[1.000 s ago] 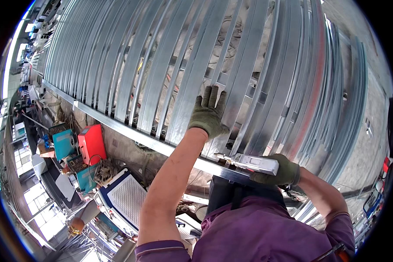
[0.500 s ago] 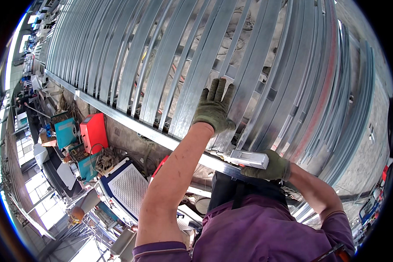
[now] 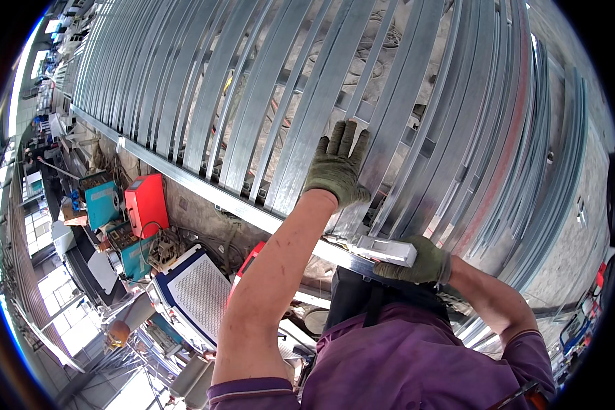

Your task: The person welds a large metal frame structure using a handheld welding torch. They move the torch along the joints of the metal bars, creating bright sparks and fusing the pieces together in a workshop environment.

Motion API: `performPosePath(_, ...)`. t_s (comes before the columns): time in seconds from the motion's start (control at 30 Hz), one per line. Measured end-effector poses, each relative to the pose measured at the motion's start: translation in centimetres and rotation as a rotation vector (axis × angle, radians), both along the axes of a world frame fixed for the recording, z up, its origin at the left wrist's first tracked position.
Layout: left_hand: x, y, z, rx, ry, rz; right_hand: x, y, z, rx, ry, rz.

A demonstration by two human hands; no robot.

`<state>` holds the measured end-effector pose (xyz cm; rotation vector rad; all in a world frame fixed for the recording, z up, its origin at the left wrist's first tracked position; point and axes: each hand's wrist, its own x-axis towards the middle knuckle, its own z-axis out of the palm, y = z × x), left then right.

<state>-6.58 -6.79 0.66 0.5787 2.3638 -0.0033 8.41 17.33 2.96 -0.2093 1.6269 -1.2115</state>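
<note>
**While one hand steadies the strips, the other holds a small bracket at the rail**

With the left hand laid flat, fingers spread, on one of the long galvanised metal strips, nothing is gripped on that side: the gloved palm only presses on the metal. The right hand is closed around a short silver-white bracket, held level and lying against the cross rail that carries the near ends of the strips, just below the strip under the left palm.

Done, as far as can be seen: many strips lie side by side across the rail, running away toward the top of the view, fairly evenly spaced on the left, crowded and overlapping on the right. Gaps between them show rubble and cable below.

Left, by my reading: the bracket sits in the fingers rather than fixed to anything; I see no fastener on it, so that joint looks unfinished. Whether the other strips are fixed to the rail cannot be told from here.

Surroundings: below the rail, a red box-shaped machine, a teal one beside it, and a white perforated panel on a cluttered floor. Purple shirt fills the lower edge.
</note>
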Motion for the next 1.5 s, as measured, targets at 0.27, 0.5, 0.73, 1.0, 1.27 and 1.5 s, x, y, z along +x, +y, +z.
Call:
performPosePath(0.27, 0.1, -0.2, -0.6, 0.018, 0.031, -0.006, 0.4, -0.6, 0.9, -0.007, 0.121, -0.020)
performPosePath(0.5, -0.1, 0.1, -0.1, -0.020, 0.005, 0.009, 0.3, -0.7, 1.0, 0.028, 0.124, 0.011)
performPosePath(0.73, 0.3, -0.1, -0.3, -0.004, 0.034, 0.002, 0.3, -0.6, 1.1, 0.085, 0.080, 0.062)
performPosePath(1.0, 0.1, 0.0, 0.1, -0.017, 0.020, 0.003, 0.5, -0.3, 0.8, 0.080, 0.116, 0.081)
performPosePath(1.27, 0.1, -0.1, -0.1, -0.016, 0.022, 0.007, 0.2, -0.1, 1.0, 0.073, 0.033, 0.079)
performPosePath(1.5, 0.1, 0.1, 0.3, 0.009, 0.029, 0.018, 0.1, 0.0, 1.4, 0.115, 0.102, 0.136)
